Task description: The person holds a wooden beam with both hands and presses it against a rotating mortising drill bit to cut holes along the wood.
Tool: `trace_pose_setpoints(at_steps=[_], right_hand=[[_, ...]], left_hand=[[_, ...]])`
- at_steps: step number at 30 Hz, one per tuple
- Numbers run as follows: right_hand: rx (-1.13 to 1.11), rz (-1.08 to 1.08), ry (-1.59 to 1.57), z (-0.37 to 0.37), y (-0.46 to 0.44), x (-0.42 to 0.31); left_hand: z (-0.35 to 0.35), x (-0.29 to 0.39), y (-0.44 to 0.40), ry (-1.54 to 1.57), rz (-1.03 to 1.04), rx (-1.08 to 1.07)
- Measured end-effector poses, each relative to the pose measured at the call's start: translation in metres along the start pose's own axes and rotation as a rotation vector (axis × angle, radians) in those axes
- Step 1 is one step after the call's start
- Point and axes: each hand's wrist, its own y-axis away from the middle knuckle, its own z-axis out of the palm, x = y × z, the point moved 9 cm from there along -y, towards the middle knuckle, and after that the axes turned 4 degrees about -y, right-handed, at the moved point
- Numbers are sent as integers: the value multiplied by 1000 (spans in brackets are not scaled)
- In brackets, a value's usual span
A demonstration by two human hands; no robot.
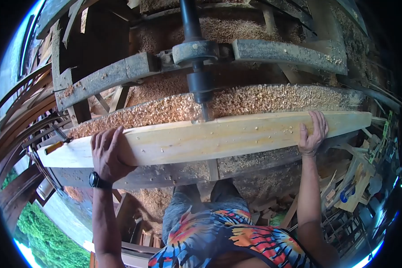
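Observation:
A long pale wooden plank (219, 142) lies across the worktable in front of me, its far edge against a spinning or still cutter bit (205, 112); which of the two I cannot tell. My left hand (109, 154), with a watch on the wrist, grips the plank's left part, fingers over its far edge. Toward the right end, my right hand (314, 134) holds the plank, its fingers bent over the far edge and its thumb on the upper face. Bits of shavings dot the wood. A hammer (56, 146) lies at the plank's left end.
The bit sits in a dark chuck (200, 82) on a shaft through a bearing (195, 51). A thick bank of wood shavings (272, 99) lies behind the plank. Grey timber beams (290, 53) cross beyond it. Wood scraps (357, 178) are piled at right.

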Motion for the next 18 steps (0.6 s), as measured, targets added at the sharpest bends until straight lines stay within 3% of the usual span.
trace_pose_setpoints(at_steps=[4, 18], right_hand=[[1, 17, -3, 1, 3, 3], [33, -45, -40, 2, -15, -2]], left_hand=[[0, 7, -1, 1, -60, -28], [3, 9, 7, -17, 12, 36]])
